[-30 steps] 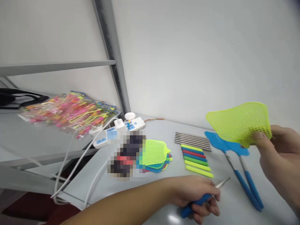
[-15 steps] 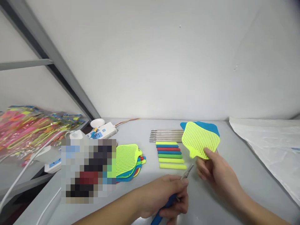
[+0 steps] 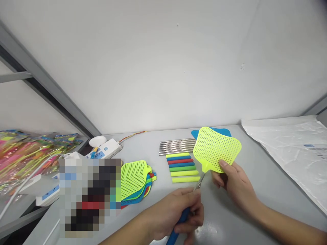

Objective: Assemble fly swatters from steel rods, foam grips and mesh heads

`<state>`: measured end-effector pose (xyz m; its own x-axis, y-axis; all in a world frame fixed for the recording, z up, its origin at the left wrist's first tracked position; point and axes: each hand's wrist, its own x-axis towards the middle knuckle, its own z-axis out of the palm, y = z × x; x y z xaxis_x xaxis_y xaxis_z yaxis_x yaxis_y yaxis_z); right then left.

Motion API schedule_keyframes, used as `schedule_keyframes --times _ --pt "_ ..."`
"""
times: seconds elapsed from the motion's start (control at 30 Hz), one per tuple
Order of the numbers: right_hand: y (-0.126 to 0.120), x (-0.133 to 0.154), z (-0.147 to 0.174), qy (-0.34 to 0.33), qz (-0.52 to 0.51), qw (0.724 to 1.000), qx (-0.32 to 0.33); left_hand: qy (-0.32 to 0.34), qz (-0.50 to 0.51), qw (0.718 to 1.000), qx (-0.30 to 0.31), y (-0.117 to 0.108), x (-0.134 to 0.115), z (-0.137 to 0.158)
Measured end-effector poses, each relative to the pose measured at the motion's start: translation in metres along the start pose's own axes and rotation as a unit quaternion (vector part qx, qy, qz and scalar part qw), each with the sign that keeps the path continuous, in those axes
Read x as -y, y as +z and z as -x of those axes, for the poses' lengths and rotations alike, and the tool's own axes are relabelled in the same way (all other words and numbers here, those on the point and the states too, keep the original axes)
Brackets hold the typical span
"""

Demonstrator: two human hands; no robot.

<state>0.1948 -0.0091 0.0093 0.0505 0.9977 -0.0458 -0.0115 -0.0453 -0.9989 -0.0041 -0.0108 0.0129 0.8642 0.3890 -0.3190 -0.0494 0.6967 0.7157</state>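
My left hand [image 3: 185, 212] is wrapped round a telescopic metal rod [image 3: 201, 181] with a blue handle [image 3: 176, 231]. In my right hand [image 3: 233, 180] is a yellow perforated fly swatter head [image 3: 217, 148], pinched near its lower right edge. The tip of the rod meets the short neck of the swatter head; how deep it sits in there I cannot tell. Behind the yellow head lies a blue swatter head [image 3: 224, 131], partly hidden. Left of it are several silver rods [image 3: 176, 146] in a row, with a row of coloured handle tubes [image 3: 185, 173] in front.
A pile of swatter heads [image 3: 134, 178] lies to the left, beside a blurred-out patch. Power strips [image 3: 108, 149] with white cables stand behind it. Bagged colourful goods [image 3: 33, 153] fill the far left. A white plastic sheet [image 3: 286, 146] covers the right side of the table.
The rod's tip has come up to the yellow swatter head's neck, closing the gap between them. My view has shifted slightly right.
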Motion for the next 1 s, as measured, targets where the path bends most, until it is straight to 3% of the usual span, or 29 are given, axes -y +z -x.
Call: schedule_keyframes --times 0.27,0.6,0.8,1.0 --pt "-0.002 0.0 0.0 -0.011 0.039 0.999 0.027 0.009 0.011 1.0 0.018 -0.002 0.0 -0.001" --pt "-0.014 0.001 -0.009 0.022 0.002 0.982 0.19 0.013 0.014 0.999 0.039 -0.003 0.004 0.002" --pt "-0.011 0.009 -0.007 0.06 -0.038 0.994 0.088 0.009 0.015 0.999 0.031 -0.002 0.005 0.0" --pt "-0.008 0.008 -0.003 0.112 -0.06 0.987 0.102 -0.027 0.005 1.0 0.014 0.001 0.002 0.002"
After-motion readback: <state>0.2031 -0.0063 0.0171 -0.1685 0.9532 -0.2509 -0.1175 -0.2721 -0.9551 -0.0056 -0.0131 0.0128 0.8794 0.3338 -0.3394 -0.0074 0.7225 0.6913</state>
